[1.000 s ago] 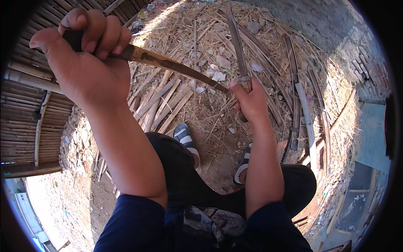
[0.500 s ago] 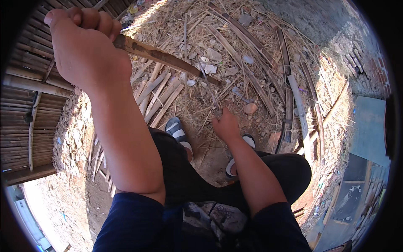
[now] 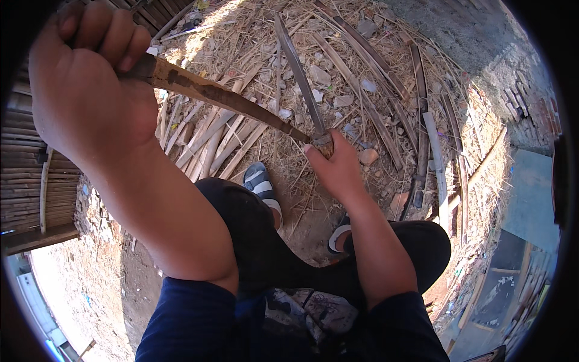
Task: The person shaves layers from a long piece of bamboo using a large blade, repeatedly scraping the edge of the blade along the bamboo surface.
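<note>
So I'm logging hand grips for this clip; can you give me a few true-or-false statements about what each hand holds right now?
1. The left hand grips one end of a long brown bamboo strip. True.
2. The right hand is empty and lies flat on the ground. False: it is closed around the wooden handle of a long grey blade.
3. The blade points away from the person, over the straw-littered ground. True.
4. The person is barefoot. False: a grey-and-white striped sandal shows beside the dark trouser leg.
5. The bamboo strip and the blade are far apart. False: the strip's far end reaches the blade just above the handle.
</note>
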A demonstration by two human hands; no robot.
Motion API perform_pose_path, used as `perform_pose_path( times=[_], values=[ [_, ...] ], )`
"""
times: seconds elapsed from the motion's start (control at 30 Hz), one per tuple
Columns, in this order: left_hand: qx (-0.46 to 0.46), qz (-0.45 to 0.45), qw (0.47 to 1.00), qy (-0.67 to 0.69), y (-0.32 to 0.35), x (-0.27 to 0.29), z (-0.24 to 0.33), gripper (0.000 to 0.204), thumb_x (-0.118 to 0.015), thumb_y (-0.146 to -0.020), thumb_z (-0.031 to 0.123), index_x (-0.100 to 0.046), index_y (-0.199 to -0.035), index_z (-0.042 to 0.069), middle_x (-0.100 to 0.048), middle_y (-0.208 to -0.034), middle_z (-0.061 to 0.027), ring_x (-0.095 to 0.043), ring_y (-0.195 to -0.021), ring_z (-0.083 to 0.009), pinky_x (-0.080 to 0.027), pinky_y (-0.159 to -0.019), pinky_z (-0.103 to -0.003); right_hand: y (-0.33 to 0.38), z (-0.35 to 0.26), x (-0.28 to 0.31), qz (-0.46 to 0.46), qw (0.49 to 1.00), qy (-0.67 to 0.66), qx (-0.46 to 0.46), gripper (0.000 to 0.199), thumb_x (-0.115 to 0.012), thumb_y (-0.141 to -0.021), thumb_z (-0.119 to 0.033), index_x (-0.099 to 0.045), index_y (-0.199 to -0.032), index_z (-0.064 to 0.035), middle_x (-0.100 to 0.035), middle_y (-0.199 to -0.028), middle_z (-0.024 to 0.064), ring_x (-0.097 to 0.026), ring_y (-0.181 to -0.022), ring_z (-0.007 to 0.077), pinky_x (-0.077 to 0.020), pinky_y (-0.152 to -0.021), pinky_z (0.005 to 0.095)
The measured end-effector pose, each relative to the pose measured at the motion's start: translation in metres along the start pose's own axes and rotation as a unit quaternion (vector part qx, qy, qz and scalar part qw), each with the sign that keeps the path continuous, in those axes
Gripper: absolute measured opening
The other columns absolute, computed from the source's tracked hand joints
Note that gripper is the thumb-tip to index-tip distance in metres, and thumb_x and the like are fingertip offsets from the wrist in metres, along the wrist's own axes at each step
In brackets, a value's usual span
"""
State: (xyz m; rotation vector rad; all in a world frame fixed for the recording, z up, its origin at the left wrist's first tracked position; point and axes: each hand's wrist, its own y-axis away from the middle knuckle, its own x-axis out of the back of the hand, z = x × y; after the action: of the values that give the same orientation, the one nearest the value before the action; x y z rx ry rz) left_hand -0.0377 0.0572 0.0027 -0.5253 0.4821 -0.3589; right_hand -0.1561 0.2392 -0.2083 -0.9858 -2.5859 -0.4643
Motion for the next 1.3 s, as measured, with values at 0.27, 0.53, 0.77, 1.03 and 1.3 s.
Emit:
perform_pose_path(
  times=[0.27, 0.53, 0.77, 1.03, 1.3],
  values=[
    [-0.005, -0.028, 1.000, 0.010, -0.004, -0.009, -0.003, 0.021, -0.040, -0.097, 0.011, -0.037, -0.076, 0.010, -0.025, -0.063, -0.0002, -0.023, -0.054, -0.0105, -0.024, -0.051, -0.027, 0.005, 0.101, -0.059, 0.000, 0.984, 0.176, -0.030, 0.038, -0.069, -0.080, -0.026, -0.058, -0.101, 0.0042, -0.066, -0.083, 0.0247, -0.065, -0.079, 0.0432, -0.0504, -0.072, 0.0479],
    [-0.023, 0.049, 0.998, -0.036, -0.003, -0.005, -0.007, 0.022, -0.038, -0.098, 0.010, -0.036, -0.076, 0.010, -0.024, -0.062, 0.0009, -0.021, -0.053, -0.0106, -0.023, -0.051, -0.027, 0.003, 0.036, -0.025, 0.004, 0.997, 0.083, 0.001, 0.040, -0.069, -0.079, -0.026, -0.058, -0.104, 0.0026, -0.067, -0.088, 0.0267, -0.065, -0.086, 0.0442, -0.0506, -0.077, 0.0486],
    [-0.022, 0.052, 0.998, -0.035, 0.000, -0.012, -0.005, 0.024, -0.038, -0.099, 0.011, -0.036, -0.075, 0.010, -0.024, -0.061, 0.0008, -0.020, -0.054, -0.0106, -0.022, -0.052, -0.028, 0.008, 0.086, -0.059, 0.003, 0.979, 0.200, -0.030, 0.040, -0.067, -0.080, -0.024, -0.057, -0.108, 0.0025, -0.067, -0.088, 0.0259, -0.066, -0.087, 0.0431, -0.0519, -0.079, 0.0490],
    [-0.015, 0.049, 0.999, -0.014, -0.005, -0.004, -0.006, 0.025, -0.039, -0.100, 0.015, -0.036, -0.076, 0.010, -0.024, -0.062, 0.0008, -0.020, -0.054, -0.0105, -0.023, -0.052, -0.028, -0.005, 0.079, -0.025, -0.082, 0.970, 0.219, -0.065, 0.039, -0.064, -0.080, -0.025, -0.060, -0.108, 0.0025, -0.067, -0.100, 0.0277, -0.064, -0.099, 0.0429, -0.0502, -0.087, 0.0512],
    [-0.027, 0.002, 0.999, -0.043, -0.022, 0.014, -0.011, 0.020, -0.043, -0.094, 0.009, -0.037, -0.075, 0.008, -0.025, -0.061, 0.0002, -0.021, -0.053, -0.0113, -0.023, -0.052, -0.027, -0.006, 0.061, -0.018, -0.134, 0.959, -0.063, -0.241, 0.041, -0.067, -0.081, -0.029, -0.060, -0.106, 0.0038, -0.066, -0.093, 0.0263, -0.065, -0.091, 0.0419, -0.0506, -0.081, 0.0465]
  ],
)
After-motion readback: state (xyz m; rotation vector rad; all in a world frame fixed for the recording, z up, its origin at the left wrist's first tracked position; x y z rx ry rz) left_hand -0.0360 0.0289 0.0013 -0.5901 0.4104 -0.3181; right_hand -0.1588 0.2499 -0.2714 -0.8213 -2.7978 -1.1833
